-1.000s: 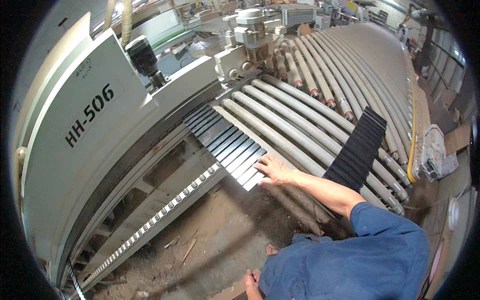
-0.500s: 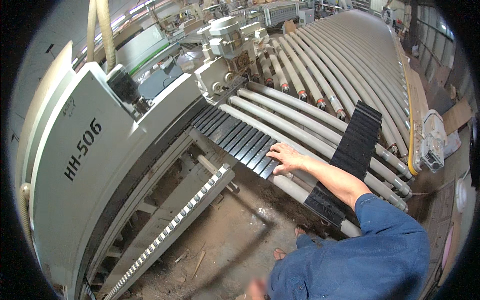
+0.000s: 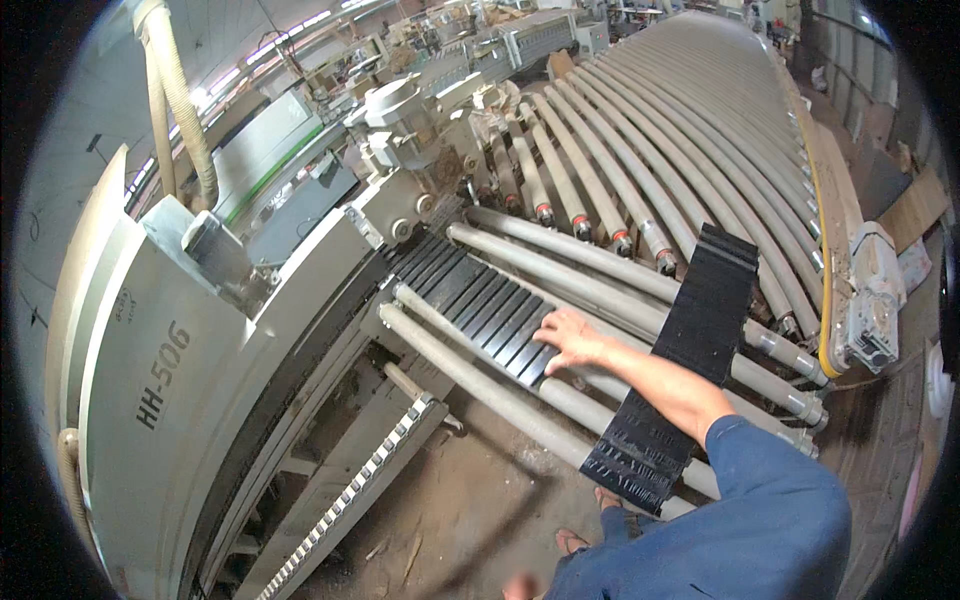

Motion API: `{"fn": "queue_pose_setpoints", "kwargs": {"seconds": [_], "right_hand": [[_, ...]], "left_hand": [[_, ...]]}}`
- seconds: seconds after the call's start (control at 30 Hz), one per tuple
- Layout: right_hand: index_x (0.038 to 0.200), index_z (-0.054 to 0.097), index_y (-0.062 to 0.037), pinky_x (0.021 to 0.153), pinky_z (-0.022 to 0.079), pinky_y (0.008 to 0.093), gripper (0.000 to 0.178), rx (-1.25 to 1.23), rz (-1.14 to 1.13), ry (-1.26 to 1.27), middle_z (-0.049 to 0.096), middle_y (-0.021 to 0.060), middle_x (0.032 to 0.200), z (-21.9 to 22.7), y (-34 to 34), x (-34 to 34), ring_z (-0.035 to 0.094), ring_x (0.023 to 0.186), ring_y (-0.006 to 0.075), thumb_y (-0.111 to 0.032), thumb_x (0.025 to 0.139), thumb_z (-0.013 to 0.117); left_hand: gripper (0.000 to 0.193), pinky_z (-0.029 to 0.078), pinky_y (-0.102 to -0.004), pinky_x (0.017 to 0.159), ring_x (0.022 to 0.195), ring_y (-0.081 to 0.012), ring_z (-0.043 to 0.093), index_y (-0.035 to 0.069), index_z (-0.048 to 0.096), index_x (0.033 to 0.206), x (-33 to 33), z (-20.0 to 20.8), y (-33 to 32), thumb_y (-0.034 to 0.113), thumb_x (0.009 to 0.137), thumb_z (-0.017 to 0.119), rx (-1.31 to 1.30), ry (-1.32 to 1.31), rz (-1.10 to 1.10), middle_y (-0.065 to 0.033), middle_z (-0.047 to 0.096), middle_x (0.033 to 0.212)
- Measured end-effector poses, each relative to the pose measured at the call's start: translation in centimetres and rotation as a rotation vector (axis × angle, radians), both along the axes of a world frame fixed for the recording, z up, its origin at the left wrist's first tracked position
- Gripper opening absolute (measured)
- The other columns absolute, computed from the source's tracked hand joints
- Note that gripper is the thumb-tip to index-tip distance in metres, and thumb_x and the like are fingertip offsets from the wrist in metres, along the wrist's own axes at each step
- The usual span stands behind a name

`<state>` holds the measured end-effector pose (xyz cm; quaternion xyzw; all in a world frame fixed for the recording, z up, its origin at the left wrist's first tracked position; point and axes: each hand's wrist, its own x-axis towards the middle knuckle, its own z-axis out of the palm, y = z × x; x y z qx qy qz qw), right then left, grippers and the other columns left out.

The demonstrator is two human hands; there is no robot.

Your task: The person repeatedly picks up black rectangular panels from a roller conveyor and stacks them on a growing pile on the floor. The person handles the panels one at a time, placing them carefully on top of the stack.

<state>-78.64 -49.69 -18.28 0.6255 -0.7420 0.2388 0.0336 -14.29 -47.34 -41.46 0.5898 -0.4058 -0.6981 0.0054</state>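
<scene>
A row of dark, narrow strips (image 3: 480, 310) lies side by side across the rollers in front of me, one end close to the machine. My right hand (image 3: 568, 338) reaches in from the right, palm down. Its spread fingers rest on the row's outer end, thumb apart, grasping nothing I can see. Under my right forearm runs a second band of black strips (image 3: 708, 315), laid crosswise over the rollers. At the bottom edge a blurred, skin-coloured patch appears to be my left hand (image 3: 521, 586); its fingers cannot be made out.
Left of the strips stands a large pale machine (image 3: 190, 350) with hoses rising above it. Grey rollers (image 3: 480, 390) run beneath the strips, and a long roller conveyor (image 3: 690, 130) stretches away at the back. A toothed rail (image 3: 350, 480) lies low beside the dusty floor (image 3: 470, 500).
The strip row has shifted away from me across the rollers, and bare rollers now show along its near side. My right hand has stayed on its outer end. The view has shifted slightly.
</scene>
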Motion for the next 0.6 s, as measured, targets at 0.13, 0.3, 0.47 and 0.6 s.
{"fn": "queue_pose_setpoints", "kwargs": {"seconds": [0.13, 0.3, 0.47, 0.6], "right_hand": [[0.113, 0.061, -0.0087, 0.093, 0.041, 0.0498, 0.071, 0.052, -0.071, 0.091, 0.054, 0.0159, 0.110, -1.0, -1.2, 7.1, 0.051, 0.107, 0.0343, -0.058, 0.065, 0.078], [0.112, 0.060, 0.0001, 0.088, 0.046, 0.0454, 0.057, 0.142, 0.019, -0.087, 0.056, 0.0195, 0.108, -1.1, -0.6, 18.1, 0.053, 0.104, 0.0348, -0.036, 0.072, 0.078], [0.126, 0.052, 0.0032, 0.088, 0.048, 0.0466, 0.066, 0.056, 0.118, -0.242, 0.058, 0.0215, 0.111, -0.2, 2.7, 29.1, 0.056, 0.103, 0.0369, -0.034, 0.076, 0.073], [0.129, 0.051, 0.0032, 0.094, 0.047, 0.0476, 0.065, -0.022, 0.113, -0.584, 0.060, 0.0222, 0.114, 1.5, 5.5, 31.2, 0.056, 0.108, 0.0399, -0.037, 0.081, 0.071]], "left_hand": [[0.021, 0.050, -0.0329, 0.063, 0.063, -0.0186, 0.056, 0.005, 0.062, 0.085, -6.5, 7.0, -2.7, 0.025, 0.092, 0.061, -0.191, 0.105, -0.033, -0.0051, 0.055, 0.067], [0.036, 0.044, -0.0361, 0.081, 0.079, -0.0158, 0.052, 0.008, 0.054, 0.079, -18.4, 17.5, -4.6, 0.038, 0.098, 0.056, 0.111, 0.712, 0.248, -0.0008, 0.055, 0.079], [0.046, 0.046, -0.0393, 0.095, 0.116, -0.0209, 0.055, 0.001, 0.054, 0.128, -19.7, 16.6, -8.0, 0.025, 0.091, 0.067, 0.308, 1.116, 0.368, -0.0110, 0.059, 0.124], [0.047, 0.049, -0.0409, 0.094, 0.112, -0.0233, 0.057, 0.000, 0.052, 0.129, -17.3, 16.2, -7.8, 0.009, 0.086, 0.066, 0.095, 0.869, 0.251, -0.0090, 0.059, 0.125]]}}
